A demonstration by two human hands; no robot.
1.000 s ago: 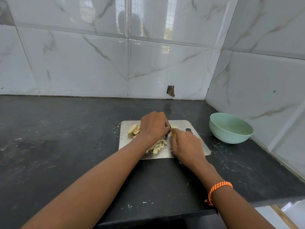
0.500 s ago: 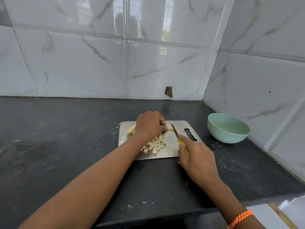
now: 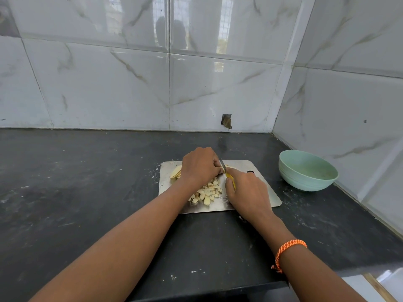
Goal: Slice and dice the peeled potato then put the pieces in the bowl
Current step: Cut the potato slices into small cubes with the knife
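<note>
A steel cutting board [image 3: 257,168] lies on the dark counter. On it my left hand [image 3: 199,165] curls over potato strips at the board's back, fingertips pinching them down. Uncut potato slices [image 3: 175,171] stick out to the left of that hand. A heap of diced potato [image 3: 207,192] lies in the board's middle, between my two hands. My right hand [image 3: 248,191] grips a yellow-handled knife [image 3: 230,178]; its short blade touches the strips right beside my left fingertips. The mint green bowl [image 3: 307,171] stands right of the board, with nothing in it.
The black counter [image 3: 76,182] runs left and toward me, its front edge close to my elbows. Tiled walls close the back and the right side, just behind the bowl. A small hole [image 3: 226,122] shows in the back wall.
My right hand drew back with the knife half a second ago, then came forward again; the blade now sits against the strips under my left fingers. The left hand barely moved.
</note>
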